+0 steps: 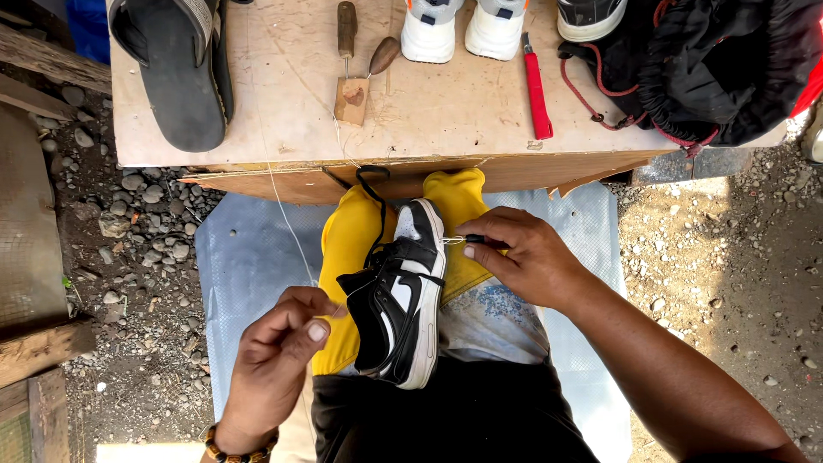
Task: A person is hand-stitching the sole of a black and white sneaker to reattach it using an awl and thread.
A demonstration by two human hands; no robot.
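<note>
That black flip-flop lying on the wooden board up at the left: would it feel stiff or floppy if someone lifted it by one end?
The black flip-flop looks thin and flat-soled, so it would probably bend and droop somewhat. It seems light for its size, likely foam or rubber. Lying flat on the wooden board, it should slide, not roll or tip, though its toe end overhangs the near edge a little.
</note>
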